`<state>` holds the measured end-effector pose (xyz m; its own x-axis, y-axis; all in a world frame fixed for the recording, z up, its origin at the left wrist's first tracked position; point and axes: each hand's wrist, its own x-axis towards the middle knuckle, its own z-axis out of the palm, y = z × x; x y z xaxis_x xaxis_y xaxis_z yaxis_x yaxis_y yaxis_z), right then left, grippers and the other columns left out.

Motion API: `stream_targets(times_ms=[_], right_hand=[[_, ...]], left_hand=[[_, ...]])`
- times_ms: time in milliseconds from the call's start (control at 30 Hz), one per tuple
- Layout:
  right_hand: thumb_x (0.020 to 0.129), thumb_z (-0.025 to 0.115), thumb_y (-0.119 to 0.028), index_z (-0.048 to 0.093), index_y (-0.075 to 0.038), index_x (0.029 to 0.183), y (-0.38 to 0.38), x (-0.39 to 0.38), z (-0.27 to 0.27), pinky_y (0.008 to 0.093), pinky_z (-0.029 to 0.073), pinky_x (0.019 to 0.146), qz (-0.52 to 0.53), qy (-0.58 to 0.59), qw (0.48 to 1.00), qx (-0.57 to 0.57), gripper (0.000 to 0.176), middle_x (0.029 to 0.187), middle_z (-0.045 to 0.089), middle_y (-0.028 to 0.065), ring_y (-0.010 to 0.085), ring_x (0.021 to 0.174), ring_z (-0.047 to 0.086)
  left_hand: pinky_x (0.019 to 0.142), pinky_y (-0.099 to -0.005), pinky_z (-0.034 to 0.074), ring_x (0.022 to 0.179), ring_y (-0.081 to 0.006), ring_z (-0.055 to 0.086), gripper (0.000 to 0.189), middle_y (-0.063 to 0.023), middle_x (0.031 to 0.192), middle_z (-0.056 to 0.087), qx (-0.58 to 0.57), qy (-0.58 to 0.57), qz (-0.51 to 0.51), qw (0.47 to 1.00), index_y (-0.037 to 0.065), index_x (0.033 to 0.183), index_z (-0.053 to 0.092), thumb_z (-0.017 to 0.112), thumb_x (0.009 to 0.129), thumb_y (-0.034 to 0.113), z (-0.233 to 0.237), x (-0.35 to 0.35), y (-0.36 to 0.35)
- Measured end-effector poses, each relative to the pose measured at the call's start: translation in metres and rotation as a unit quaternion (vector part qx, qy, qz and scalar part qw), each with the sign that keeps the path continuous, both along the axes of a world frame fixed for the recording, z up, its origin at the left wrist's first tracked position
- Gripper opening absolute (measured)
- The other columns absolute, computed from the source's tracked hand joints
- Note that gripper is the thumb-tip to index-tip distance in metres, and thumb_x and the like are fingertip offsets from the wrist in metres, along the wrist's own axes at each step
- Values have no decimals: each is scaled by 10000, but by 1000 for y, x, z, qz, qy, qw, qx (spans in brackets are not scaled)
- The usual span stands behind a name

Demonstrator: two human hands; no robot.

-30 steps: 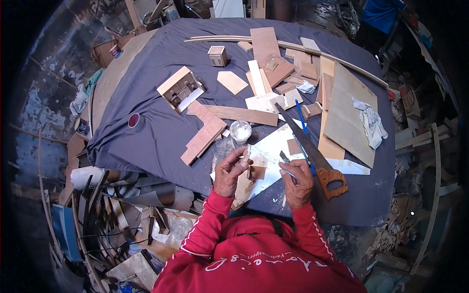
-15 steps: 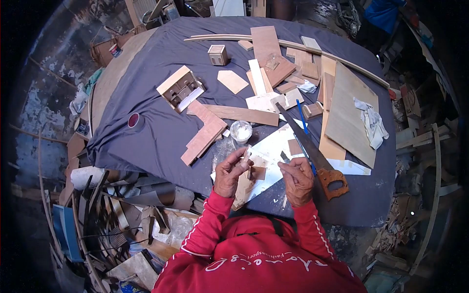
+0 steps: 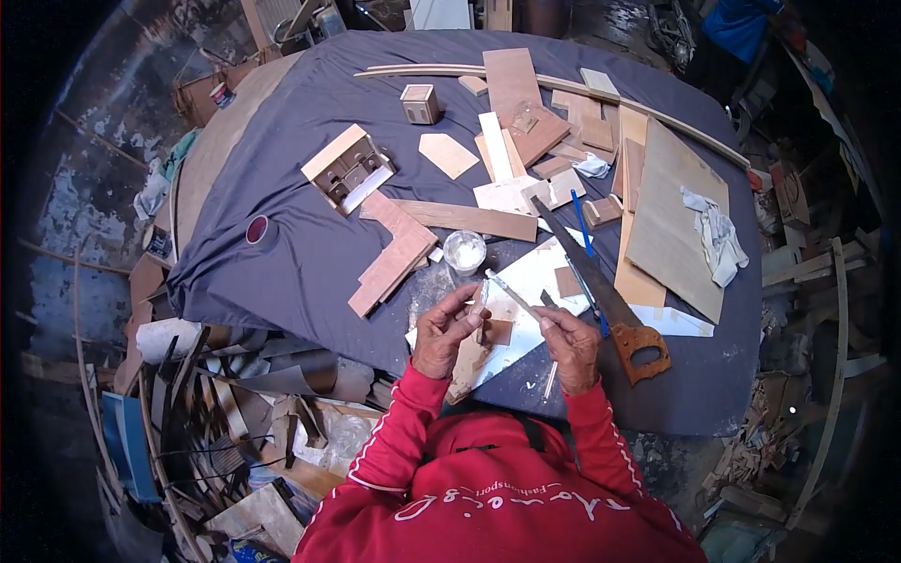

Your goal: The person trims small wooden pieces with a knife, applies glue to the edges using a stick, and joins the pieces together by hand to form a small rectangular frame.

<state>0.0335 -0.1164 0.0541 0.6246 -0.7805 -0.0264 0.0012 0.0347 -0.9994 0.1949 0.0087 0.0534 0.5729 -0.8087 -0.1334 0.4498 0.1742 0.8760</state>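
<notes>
My left hand pinches a small wooden piece, held upright above the white board. Between the fingers of my right hand is a thin stick, whose white-coated tip reaches the top of the small piece. Just beyond my left hand stands a round tub of white paste. The handsaw lies to the right of my right hand, its orange handle towards me. A dark pointed blade shows close to my right fingertips.
An L-shaped reddish wood piece and a long strip lie beyond the tub. Small wooden boxes stand farther left, near a red-lined cup. At right, a large plywood panel bears a white cloth. Scrap wood surrounds the table.
The stick in my right hand has swung into view, its white tip now at the small wooden piece. My left hand stays nearly in place.
</notes>
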Motion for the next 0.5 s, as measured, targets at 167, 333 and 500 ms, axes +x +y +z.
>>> stream_targets(times_ms=[167,333,500], right_hand=[[901,601,-44,671,45,1070,5,-2,-2,224,435,653,17,-1,1000,-2,204,876,601,36,81,764,538],[850,634,-28,685,18,1039,2,-9,0,249,450,659,-7,27,991,-129,201,855,602,56,117,754,567],[841,629,-9,686,16,1027,-1,-6,11,237,440,657,4,20,988,-152,196,821,589,37,99,737,553]], left_hand=[[835,-294,494,942,-148,629,487,-76,1104,645,-6,6,5,1000,-37,1303,527,662,854,95,-5,0,-1],[886,-306,487,962,-165,638,496,-90,1121,647,-17,22,25,999,-40,1299,532,672,840,86,-9,3,-1],[886,-304,484,959,-159,636,498,-90,1108,652,-5,13,16,1000,-41,1298,534,673,837,84,-6,1,-1]])
